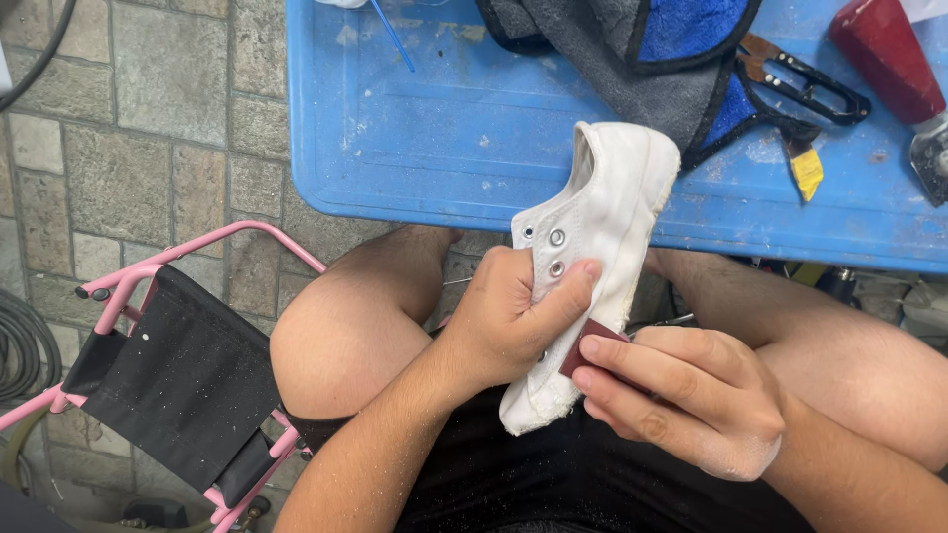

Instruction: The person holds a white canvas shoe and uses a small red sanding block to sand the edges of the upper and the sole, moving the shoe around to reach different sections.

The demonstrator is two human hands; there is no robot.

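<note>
Two hands, left hand [509, 316] gripping white shoe [592, 237]

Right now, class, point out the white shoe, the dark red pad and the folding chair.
white shoe [607, 197], head view, canvas side near the heel.
dark red pad [583, 353], head view, exposed corner.
folding chair [183, 380], head view, black seat fabric.

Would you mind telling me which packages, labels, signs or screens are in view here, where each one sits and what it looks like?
Small yellow tag: lies on the blue table, beside the black scissors and the edge of the grey and blue cloth; a short strip, any print too small to tell.
No packages, signs or screens show.
</note>
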